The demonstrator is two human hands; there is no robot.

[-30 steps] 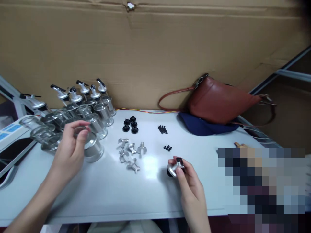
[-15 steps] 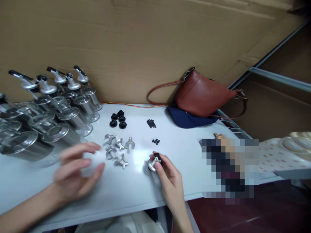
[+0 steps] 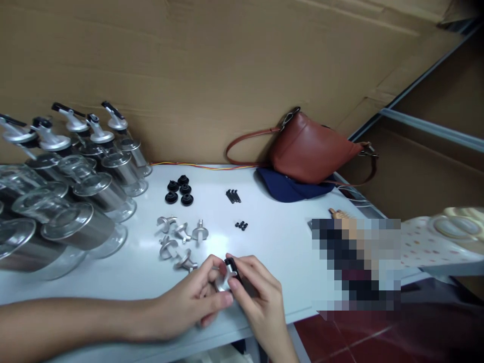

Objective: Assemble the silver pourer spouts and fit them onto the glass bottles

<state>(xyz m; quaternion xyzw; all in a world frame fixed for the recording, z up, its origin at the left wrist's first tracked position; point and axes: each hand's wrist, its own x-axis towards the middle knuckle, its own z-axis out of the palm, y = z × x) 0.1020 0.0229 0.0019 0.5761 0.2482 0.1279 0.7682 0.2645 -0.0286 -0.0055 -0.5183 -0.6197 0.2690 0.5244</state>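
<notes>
In front of me, near the table's front edge, is a silver pourer spout (image 3: pixel 224 281) with a black lever at its top. My left hand (image 3: pixel 194 297) has its fingers curled round the spout's disc from the left. My right hand (image 3: pixel 260 290) pinches the spout and its black lever from the right; its lower end is hidden. Left of the hands lie several loose silver spouts (image 3: pixel 200 232), one partly behind my left fingers. Beyond them sit several black stoppers (image 3: pixel 185 189). Small black levers (image 3: pixel 233 196) and tiny black caps (image 3: pixel 242 226) lie in groups farther right.
Glass-and-steel bottles (image 3: pixel 100 189) crowd the table's left side, several with spouts fitted. A brown leather bag (image 3: pixel 308 151) rests on a navy cap (image 3: pixel 291 189) at the back. A blurred-out item (image 3: pixel 351 262) lies at right. Cardboard (image 3: pixel 189 80) walls the back of the white table (image 3: pixel 295 247).
My left hand has moved right from beside the loose spouts and closed on the spout in my right hand. The spout has come slightly nearer to me. The view has shifted a little.
</notes>
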